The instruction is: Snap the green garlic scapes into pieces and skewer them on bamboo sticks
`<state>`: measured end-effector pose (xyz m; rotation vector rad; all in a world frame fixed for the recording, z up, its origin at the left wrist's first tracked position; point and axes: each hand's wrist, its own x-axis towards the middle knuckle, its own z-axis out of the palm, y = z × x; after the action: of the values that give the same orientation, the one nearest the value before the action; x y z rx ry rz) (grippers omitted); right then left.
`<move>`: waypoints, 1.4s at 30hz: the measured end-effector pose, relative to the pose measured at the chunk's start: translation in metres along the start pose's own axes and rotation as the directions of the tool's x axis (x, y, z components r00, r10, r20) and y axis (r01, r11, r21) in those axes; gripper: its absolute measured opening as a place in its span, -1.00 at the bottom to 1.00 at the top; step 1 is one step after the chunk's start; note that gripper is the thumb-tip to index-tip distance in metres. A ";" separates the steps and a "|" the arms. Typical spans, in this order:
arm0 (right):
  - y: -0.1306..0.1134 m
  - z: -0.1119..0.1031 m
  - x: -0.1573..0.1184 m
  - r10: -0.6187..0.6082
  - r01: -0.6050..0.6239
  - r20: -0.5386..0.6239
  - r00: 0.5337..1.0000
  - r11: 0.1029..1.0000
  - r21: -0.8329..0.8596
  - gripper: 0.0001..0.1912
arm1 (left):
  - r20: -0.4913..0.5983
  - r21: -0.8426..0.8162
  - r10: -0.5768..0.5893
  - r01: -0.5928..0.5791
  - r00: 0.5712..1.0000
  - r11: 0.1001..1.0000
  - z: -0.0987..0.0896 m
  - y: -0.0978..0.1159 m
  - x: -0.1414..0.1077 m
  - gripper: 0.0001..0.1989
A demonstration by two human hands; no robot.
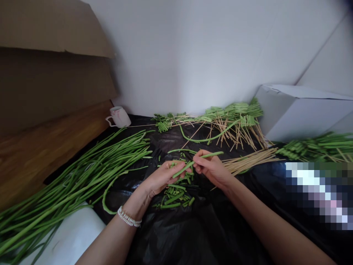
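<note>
Centrally, both hands pinch one green stem [188, 165]. The left hand [161, 177] has it between thumb and fingers close to its near-left end, and the right hand [211, 167] grips it farther along with the fingertips, while the other end slants up past that hand to the right. A double bracelet of pale beads [128, 218] circles the left wrist.

Short cut pieces [174, 195] lie scattered beneath and just nearer than the hands, on a black plastic sheet [176, 235]. To the left, a thick bundle of long green stems [79, 184] stretches from the near left corner toward the middle, partly over a white item [79, 232]. A pale mug [121, 117] with reddish markings stands at the far left, beside a large cardboard box [55, 77] and a brown wooden surface [60, 147].

On the far side, rows of green pieces on thin sticks [234, 110] lie heaped by the wall [187, 55], with a smaller, darker cluster [163, 123] to their left. A long curved stem [197, 140] lies just nearer. Loose sticks [255, 160] lie right of the hands, and more green pieces [317, 147] lie beyond, near a white box [289, 114]. A pixelated patch hides part of the right side.
</note>
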<state>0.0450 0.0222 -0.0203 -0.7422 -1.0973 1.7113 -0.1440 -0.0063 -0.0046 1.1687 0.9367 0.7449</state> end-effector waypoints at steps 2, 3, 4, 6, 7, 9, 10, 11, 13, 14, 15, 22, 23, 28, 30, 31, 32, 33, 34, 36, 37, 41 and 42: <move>0.002 0.001 -0.001 0.007 -0.007 0.004 1.000 0.999 -0.036 -0.72 | 0.009 0.000 -0.025 0.025 1.000 1.000 0.001 0.000 0.000 -0.59; 0.002 0.002 -0.001 0.004 -0.004 0.003 1.000 0.999 -0.053 -0.72 | 0.006 0.008 -0.037 0.037 0.999 0.999 0.002 0.000 0.000 -0.62; 0.003 0.002 -0.001 -0.005 0.006 0.003 1.000 0.997 -0.071 -0.72 | 0.001 0.021 -0.047 0.047 0.999 0.999 0.002 0.000 0.000 -0.65; 0.005 0.002 -0.001 -0.028 0.030 0.020 0.999 0.993 -0.115 -0.73 | -0.005 0.065 -0.055 0.055 0.998 0.996 0.002 -0.001 0.000 -0.70; 0.005 0.002 -0.001 -0.037 0.041 0.035 0.999 0.990 -0.137 -0.74 | -0.004 0.093 -0.053 0.053 0.999 0.994 0.002 -0.001 0.000 -0.73; 0.006 0.001 -0.001 -0.045 0.053 0.053 0.998 0.984 -0.168 -0.75 | 0.003 0.141 -0.030 0.029 1.000 0.990 0.003 -0.003 0.000 -0.78; 0.006 0.001 -0.001 -0.047 0.056 0.057 0.997 0.983 -0.173 -0.75 | 0.003 0.153 -0.010 0.009 1.000 0.988 0.003 -0.004 0.001 -0.80; 0.006 0.001 -0.001 -0.048 0.057 0.056 0.997 0.984 -0.171 -0.75 | -0.003 0.155 0.015 -0.014 1.000 0.988 0.004 -0.004 0.001 -0.81; 0.006 0.002 0.000 -0.047 0.054 0.050 0.998 0.988 -0.145 -0.75 | -0.017 0.153 0.056 -0.053 0.998 0.987 0.005 -0.006 0.002 -0.83; 0.006 0.002 0.000 -0.047 0.052 0.048 0.998 0.991 -0.125 -0.75 | -0.025 0.158 0.073 -0.068 0.997 0.985 0.004 -0.007 0.003 -0.83; 0.006 0.002 0.000 -0.045 0.049 0.046 0.998 0.993 -0.105 -0.75 | -0.032 0.171 0.089 -0.082 0.996 0.982 0.004 -0.008 0.004 -0.82; 0.008 0.005 -0.002 -0.102 0.111 0.084 0.991 0.987 -0.114 -0.79 | -0.134 0.334 0.237 -0.182 0.962 0.925 -0.004 -0.015 0.010 -0.79; 0.008 0.006 -0.003 -0.114 0.128 0.100 0.988 0.981 -0.146 -0.79 | -0.152 0.330 0.233 -0.173 0.961 0.928 -0.004 -0.015 0.010 -0.78; 0.007 0.009 -0.007 -0.108 0.153 0.154 0.982 0.935 -0.321 -0.78 | -0.268 0.274 0.198 -0.122 0.943 0.954 -0.001 -0.015 0.011 -0.79; 0.007 0.009 -0.007 -0.102 0.143 0.139 0.985 0.932 -0.332 -0.78 | -0.322 0.214 0.203 -0.138 0.925 0.967 0.001 -0.014 0.012 -0.81; 0.007 0.008 -0.006 -0.104 0.138 0.123 0.987 0.939 -0.314 -0.77 | -0.344 0.170 0.198 -0.146 0.918 0.975 0.001 -0.013 0.012 -0.80; 0.007 0.006 -0.005 -0.107 0.133 0.103 0.989 0.949 -0.285 -0.77 | -0.360 0.118 0.187 -0.154 0.914 0.981 0.002 -0.012 0.012 -0.76; 0.007 0.005 -0.004 -0.107 0.124 0.081 0.991 0.960 -0.250 -0.77 | -0.366 0.063 0.170 -0.158 0.915 0.985 0.002 -0.011 0.012 -0.72; 0.007 0.004 -0.003 -0.097 0.108 0.061 0.993 0.972 -0.211 -0.77 | -0.361 0.009 0.149 -0.157 0.921 0.988 0.001 -0.010 0.012 -0.68; 0.006 0.002 -0.001 -0.056 0.060 0.039 0.998 0.991 -0.120 -0.77 | -0.353 -0.079 0.117 -0.154 0.928 0.985 -0.001 -0.010 0.012 -0.68; 0.005 0.001 -0.001 -0.034 0.037 0.035 0.999 0.997 -0.074 -0.77 | -0.360 -0.114 0.108 -0.159 0.927 0.981 -0.003 -0.010 0.013 -0.71; 0.001 0.001 -0.002 -0.001 0.001 0.032 0.999 1.000 0.018 -0.77 | -0.414 -0.210 0.110 -0.212 0.903 0.955 -0.010 -0.011 0.015 -0.85; 0.001 0.001 -0.002 -0.002 0.002 0.030 1.000 1.000 0.012 -0.76 | -0.400 -0.214 0.112 -0.212 0.910 0.953 -0.009 -0.011 0.015 -0.85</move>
<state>0.0444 0.0199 -0.0205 -0.7102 -1.1067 1.7310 -0.1459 0.0077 -0.0192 0.8951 1.0359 1.2269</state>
